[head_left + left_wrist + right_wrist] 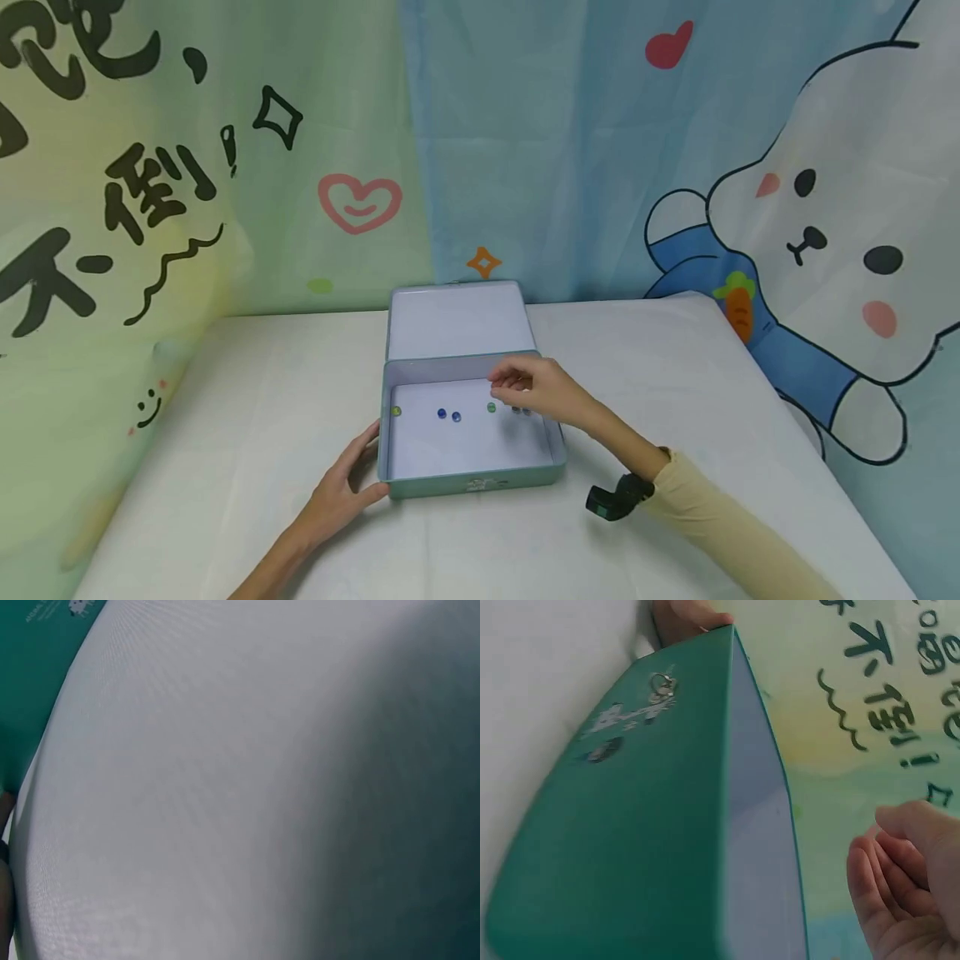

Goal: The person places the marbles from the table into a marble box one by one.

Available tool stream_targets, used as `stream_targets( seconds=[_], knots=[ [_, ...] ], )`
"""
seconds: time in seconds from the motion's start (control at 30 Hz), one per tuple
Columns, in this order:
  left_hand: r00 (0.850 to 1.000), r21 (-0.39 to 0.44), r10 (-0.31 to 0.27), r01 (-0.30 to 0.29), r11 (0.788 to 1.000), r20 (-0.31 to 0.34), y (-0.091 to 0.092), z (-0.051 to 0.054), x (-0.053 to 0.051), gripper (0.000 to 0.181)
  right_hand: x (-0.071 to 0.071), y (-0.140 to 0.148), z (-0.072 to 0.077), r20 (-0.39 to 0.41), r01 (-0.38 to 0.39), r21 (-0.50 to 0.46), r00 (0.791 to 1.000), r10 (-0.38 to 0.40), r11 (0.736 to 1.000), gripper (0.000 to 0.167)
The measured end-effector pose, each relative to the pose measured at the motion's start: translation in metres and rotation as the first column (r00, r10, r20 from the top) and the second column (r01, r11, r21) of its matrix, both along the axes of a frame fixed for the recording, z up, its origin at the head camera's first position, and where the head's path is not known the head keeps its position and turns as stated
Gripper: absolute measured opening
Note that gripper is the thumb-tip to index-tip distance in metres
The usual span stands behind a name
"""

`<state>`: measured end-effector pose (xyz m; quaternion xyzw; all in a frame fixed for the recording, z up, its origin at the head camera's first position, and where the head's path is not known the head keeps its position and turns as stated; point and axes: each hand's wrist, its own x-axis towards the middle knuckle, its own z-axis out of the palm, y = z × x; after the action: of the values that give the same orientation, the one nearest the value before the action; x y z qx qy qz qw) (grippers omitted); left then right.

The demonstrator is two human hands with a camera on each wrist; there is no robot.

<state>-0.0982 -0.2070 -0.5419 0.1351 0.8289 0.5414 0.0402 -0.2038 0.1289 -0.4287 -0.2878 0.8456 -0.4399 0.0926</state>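
- Box [431, 488] sits on the worktop [487, 550], long axis left to right; lid [459, 321] raised at far side.
- Right hand [542, 390] hangs over the box's right half, nearer than the left to the green marble [491, 407], which shows just below its fingertips. Fingers curled — cannot tell whether anything is pinched.
- Left hand [337, 492]: thumb and fingers spread wide, at the box's left wall and front corner.
- Dark marbles [526, 411] partly hidden beneath the right hand.
- Left wrist view: hand cut off at edge.
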Motion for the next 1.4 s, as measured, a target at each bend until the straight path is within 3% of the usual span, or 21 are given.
stream_targets(
  seconds=[0.1,0.23,0.33,0.5,0.67,0.77,0.9,1.13,1.4],
  knots=[
    [1.000,-0.009,0.011,-0.011,1.000,-0.002,-0.003,0.000,0.001,0.088,0.008,0.019,-0.003,0.010,0.127,-0.049,0.992,-0.127,0.991,0.020],
    [1.000,-0.015,0.006,-0.006,1.000,-0.012,-0.004,0.000,0.000,0.088,0.014,0.050,-0.012,0.047,0.291,-0.104,0.957,-0.288,0.951,0.026],
    [1.000,-0.011,0.004,-0.004,1.000,-0.005,-0.003,-0.001,0.000,0.088,0.015,0.075,-0.028,-0.007,0.368,-0.098,0.929,-0.370,0.925,0.026],
    [1.000,-0.014,0.000,0.001,1.000,0.008,-0.001,-0.001,0.000,0.088,0.024,0.110,-0.064,-0.169,0.468,-0.042,0.867,-0.468,0.883,0.020],
    [1.000,-0.017,-0.010,0.010,1.000,-0.001,0.000,-0.001,-0.001,0.088,0.041,0.131,-0.090,-0.139,0.562,-0.029,0.817,-0.560,0.827,0.022],
    [1.000,-0.018,-0.006,0.006,1.000,-0.009,-0.001,0.000,0.000,0.089,0.049,0.136,-0.101,-0.108,0.578,0.009,0.812,-0.573,0.816,0.021],
    [1.000,-0.001,-0.008,0.008,1.000,-0.013,-0.001,0.001,-0.001,0.089,0.053,0.135,-0.109,-0.138,0.564,0.026,0.820,-0.556,0.826,0.021],
    [1.000,0.005,-0.007,0.007,1.000,-0.005,0.000,0.000,0.000,0.088,0.058,0.129,-0.111,-0.252,0.570,0.045,0.801,-0.543,0.820,0.023],
    [1.000,0.005,-0.004,0.004,1.000,0.006,0.000,0.000,0.001,0.088,0.056,0.127,-0.113,-0.330,0.551,0.008,0.789,-0.518,0.834,0.022]
  ],
)
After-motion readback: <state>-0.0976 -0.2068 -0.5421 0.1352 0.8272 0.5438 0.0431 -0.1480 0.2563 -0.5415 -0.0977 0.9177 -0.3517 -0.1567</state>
